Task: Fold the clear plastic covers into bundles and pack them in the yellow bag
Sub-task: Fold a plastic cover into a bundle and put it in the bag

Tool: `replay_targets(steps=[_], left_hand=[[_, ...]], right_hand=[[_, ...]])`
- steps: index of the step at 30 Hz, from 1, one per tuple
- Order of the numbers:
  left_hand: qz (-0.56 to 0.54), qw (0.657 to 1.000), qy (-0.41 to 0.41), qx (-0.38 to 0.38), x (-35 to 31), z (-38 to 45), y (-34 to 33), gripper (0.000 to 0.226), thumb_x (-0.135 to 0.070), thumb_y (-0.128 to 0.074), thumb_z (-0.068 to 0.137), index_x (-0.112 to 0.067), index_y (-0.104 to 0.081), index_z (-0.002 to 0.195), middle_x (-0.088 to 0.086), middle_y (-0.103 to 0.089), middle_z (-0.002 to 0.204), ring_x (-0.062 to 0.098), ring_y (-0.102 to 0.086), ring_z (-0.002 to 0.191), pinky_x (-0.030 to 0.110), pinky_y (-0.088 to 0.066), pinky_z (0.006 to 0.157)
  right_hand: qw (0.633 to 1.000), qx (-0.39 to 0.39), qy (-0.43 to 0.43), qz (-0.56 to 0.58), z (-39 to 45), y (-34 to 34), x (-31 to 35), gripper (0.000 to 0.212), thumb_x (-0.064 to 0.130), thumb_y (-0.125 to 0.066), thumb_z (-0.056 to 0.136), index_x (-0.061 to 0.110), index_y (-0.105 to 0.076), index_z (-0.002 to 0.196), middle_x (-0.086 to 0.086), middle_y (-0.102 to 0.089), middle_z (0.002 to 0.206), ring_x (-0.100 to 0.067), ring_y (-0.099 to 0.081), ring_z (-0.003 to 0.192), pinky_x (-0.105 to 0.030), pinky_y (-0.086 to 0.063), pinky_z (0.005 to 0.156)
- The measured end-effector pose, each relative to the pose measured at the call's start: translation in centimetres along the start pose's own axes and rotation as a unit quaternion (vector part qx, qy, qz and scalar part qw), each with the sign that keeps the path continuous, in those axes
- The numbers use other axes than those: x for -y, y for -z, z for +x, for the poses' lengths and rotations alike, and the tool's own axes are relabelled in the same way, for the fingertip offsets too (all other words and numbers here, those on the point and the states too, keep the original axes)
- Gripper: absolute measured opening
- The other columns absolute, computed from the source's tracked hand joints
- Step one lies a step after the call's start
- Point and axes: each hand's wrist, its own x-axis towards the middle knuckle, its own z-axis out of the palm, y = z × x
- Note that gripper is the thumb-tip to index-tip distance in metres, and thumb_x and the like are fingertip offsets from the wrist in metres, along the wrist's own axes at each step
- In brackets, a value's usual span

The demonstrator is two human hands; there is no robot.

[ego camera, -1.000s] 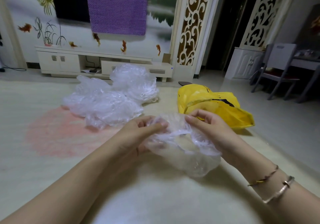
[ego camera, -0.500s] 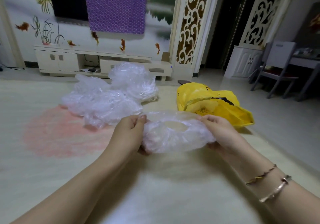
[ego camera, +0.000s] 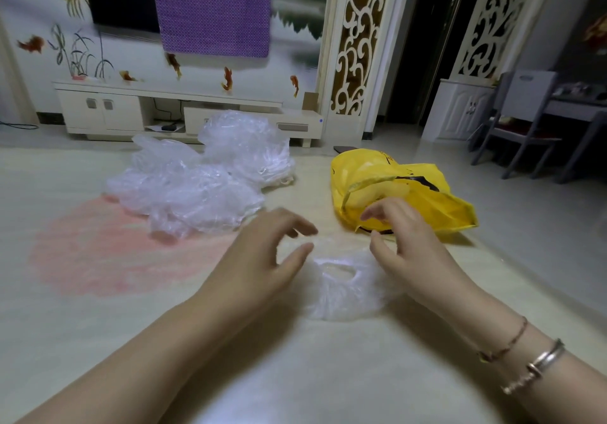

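surface: pale worktop [ego camera: 328, 374], pink patch | room: white TV cabinet [ego camera: 108, 111], grey chair [ego camera: 522, 121] | left hand [ego camera: 259, 259], right hand [ego camera: 414, 246]: spread wide, empty, over clear plastic cover [ego camera: 345, 295]

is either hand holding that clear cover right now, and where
Nothing is held. The left hand and right hand hover open above the clear cover, which lies on the floor.

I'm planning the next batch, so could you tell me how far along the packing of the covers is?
Early to midway, at a guess. The yellow bag looks partly filled, though its contents are unclear. In hand: one clear cover lies on the floor between the open left hand and right hand, not yet bundled. Left: a large pile of covers sits unfolded beyond the left hand.
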Motion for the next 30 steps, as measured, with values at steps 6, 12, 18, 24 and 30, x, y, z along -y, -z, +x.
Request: replay_targets(steps=[6,12,18,24,30], left_hand=[[0.172,0.950,0.018,0.260,1.0,-0.6,-0.6,0.079,-0.072,-0.023,0.085,-0.028,-0.024,0.151,-0.012,-0.016,0.159,0.008,-0.011,0.147,0.020,-0.005,0.116],[0.192,0.898,0.074,0.389,1.8,-0.8,1.4,0.089,-0.078,-0.033,0.078,-0.044,0.008,0.149,-0.030,0.018,0.152,-0.001,0.025,0.141,0.035,0.018,0.117],[0.088,0.963,0.031,0.253,1.2,-0.9,1.3,0.086,-0.084,-0.043,0.068,-0.045,-0.033,0.143,-0.032,-0.015,0.152,-0.005,-0.001,0.144,0.028,0.000,0.120],[-0.008,0.977,0.029,0.212,-0.5,-0.8,1.4,0.047,-0.060,-0.073,0.067,-0.037,-0.058,0.106,-0.024,-0.047,0.108,-0.001,-0.047,0.106,0.009,-0.038,0.087],[0.028,0.973,0.032,0.229,-0.2,-1.2,0.9,0.050,-0.055,-0.075,0.070,-0.037,-0.051,0.110,-0.027,-0.044,0.105,-0.004,-0.045,0.103,0.009,-0.038,0.084]], right_hand=[[0.971,0.236,0.017,-0.044,-1.7,-0.5,-0.6,0.050,0.036,-0.043,0.099,0.034,-0.027,0.147,0.019,-0.037,0.147,0.003,-0.033,0.132,-0.020,-0.026,0.111],[0.932,0.354,0.013,-0.083,-2.4,0.5,-1.7,0.075,0.066,-0.024,0.087,0.039,0.003,0.151,0.029,0.004,0.156,0.020,0.011,0.136,-0.019,0.006,0.117],[0.960,0.279,0.007,0.030,-3.3,2.0,-1.6,0.079,0.074,-0.055,0.075,0.054,-0.020,0.143,0.037,-0.019,0.149,0.014,-0.015,0.138,-0.022,-0.020,0.116],[0.962,0.267,0.065,0.008,-3.5,3.3,-0.6,0.046,0.034,-0.070,0.081,0.037,-0.052,0.123,0.026,-0.047,0.123,0.003,-0.041,0.124,-0.014,-0.035,0.101],[0.971,0.233,0.052,-0.027,-3.6,2.3,-0.7,0.037,0.019,-0.056,0.079,0.033,-0.055,0.113,0.020,-0.054,0.114,0.001,-0.049,0.111,-0.024,-0.044,0.093]])
